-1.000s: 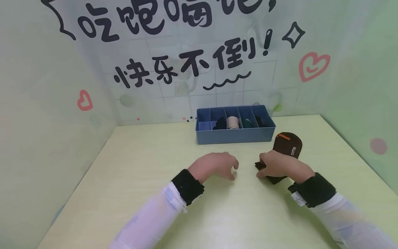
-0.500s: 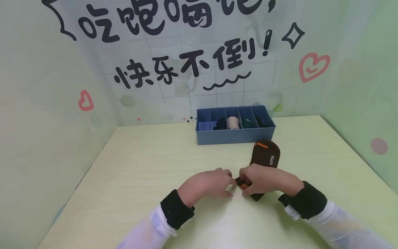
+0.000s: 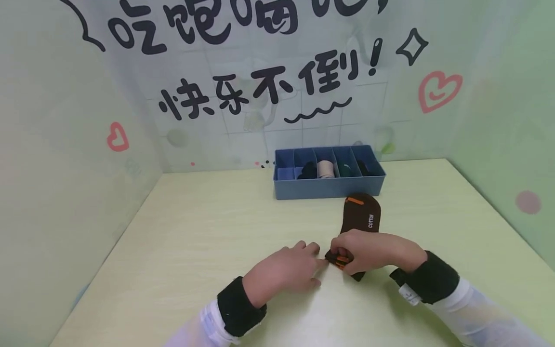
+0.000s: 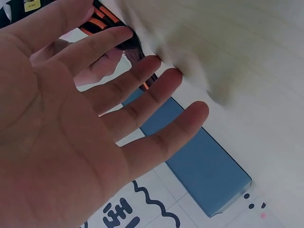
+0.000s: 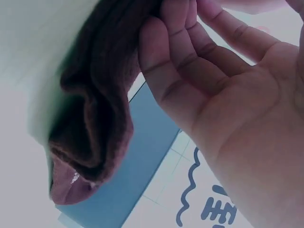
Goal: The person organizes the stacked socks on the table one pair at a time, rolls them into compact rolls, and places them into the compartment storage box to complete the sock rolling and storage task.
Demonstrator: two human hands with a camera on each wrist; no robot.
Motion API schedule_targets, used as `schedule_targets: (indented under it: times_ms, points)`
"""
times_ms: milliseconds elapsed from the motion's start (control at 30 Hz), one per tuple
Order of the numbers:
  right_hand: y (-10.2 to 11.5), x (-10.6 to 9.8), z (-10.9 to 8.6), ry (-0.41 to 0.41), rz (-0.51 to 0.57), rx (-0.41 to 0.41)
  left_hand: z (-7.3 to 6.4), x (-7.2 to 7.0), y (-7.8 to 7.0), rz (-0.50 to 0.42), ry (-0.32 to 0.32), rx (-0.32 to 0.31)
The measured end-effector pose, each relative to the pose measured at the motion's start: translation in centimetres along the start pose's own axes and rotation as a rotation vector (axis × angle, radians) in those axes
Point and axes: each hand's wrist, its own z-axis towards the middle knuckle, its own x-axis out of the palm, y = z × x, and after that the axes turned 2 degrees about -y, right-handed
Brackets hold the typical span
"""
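A dark brown sock lies on the table, with "COTTON" lettering and an orange stripe near its far end. My right hand pinches its near, orange-striped part between thumb and fingers. In the right wrist view, the sock hangs in folds beside those fingertips. My left hand is spread just left of the sock, index fingertip right at the striped edge. Straight, parted fingers show in the left wrist view, the orange stripes just beyond them. The right hand covers the sock's middle.
At the back of the table, a blue divided box stands by the wall. It holds a rolled beige bundle and several dark bundles, one of them left of the beige one. Walls rise on both sides.
My right hand has drawn the sock leftward and toward me. My left hand has moved nearer me and slightly left, its fingers now more spread, beside the sock's edge.
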Motion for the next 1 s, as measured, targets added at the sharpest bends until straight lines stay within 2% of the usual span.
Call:
schedule_targets:
  times_ms: [167,367,433,500,600,667,733,867,1000]
  points:
    - [0.4,-0.2,-0.4,0.002,-0.048,0.018,0.2,0.0,0.0,0.009,-0.014,-0.004]
    - [1.8,0.2,-0.7,-0.016,-0.198,0.139,0.3,-0.1,0.0,0.035,-0.043,0.014]
    - [2.3,0.7,-0.7,-0.051,-0.276,0.144,0.3,-0.1,0.3,0.031,-0.091,0.025]
    - [2.7,1.1,-0.7,-0.090,-0.336,0.131,0.3,-0.4,0.7,-0.039,-0.169,0.022]
    - [3.2,1.6,-0.8,-0.141,-0.415,0.081,0.4,-1.1,1.4,-0.206,-0.284,0.014]
    - [3.4,1.8,-0.9,-0.163,-0.445,0.044,0.3,-1.6,1.9,-0.318,-0.311,0.007]
    - [3.6,2.0,-0.9,-0.178,-0.477,-0.011,0.1,-1.9,2.2,-0.362,-0.288,0.000]
    - [4.1,2.3,-0.8,-0.164,-0.500,-0.134,0.0,-2.0,2.1,-0.372,-0.218,0.000]
    - [4.4,2.4,-0.8,-0.135,-0.475,-0.228,-0.1,-1.8,1.6,-0.392,-0.196,0.014]
